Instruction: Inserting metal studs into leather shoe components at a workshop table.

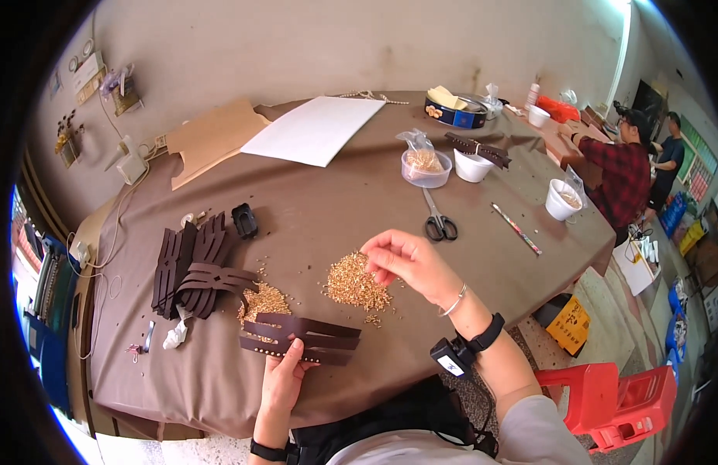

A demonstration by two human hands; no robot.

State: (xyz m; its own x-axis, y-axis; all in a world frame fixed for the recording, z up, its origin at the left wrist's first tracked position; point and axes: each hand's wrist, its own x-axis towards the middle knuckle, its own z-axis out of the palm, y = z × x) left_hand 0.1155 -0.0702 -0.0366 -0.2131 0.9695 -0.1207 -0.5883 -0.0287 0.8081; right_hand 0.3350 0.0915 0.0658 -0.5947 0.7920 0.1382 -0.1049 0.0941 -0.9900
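My left hand (283, 381) grips a dark brown slotted strip (332, 341), which looks like leather, with the thumb on top. A row of small gold studs lines its near edge. Over the right edge of a heap of tiny gold studs (350, 284) is my right hand (409, 263), its thumb and fingertips pinched together. Whether a stud sits between those fingertips is too small to tell. A second heap of gold studs (267, 301) lies just beyond the held strip. To its left, more slotted brown strips (173, 267) are piled, one curling toward the studs.
Beyond my right hand lie scissors (436, 221) and a patterned pen-like stick (516, 229). Tubs (426, 172), white cups (564, 200), a round tin (456, 116) and a white sheet (316, 128) stand farther back. A red stool (615, 403) is at right; two people are beyond.
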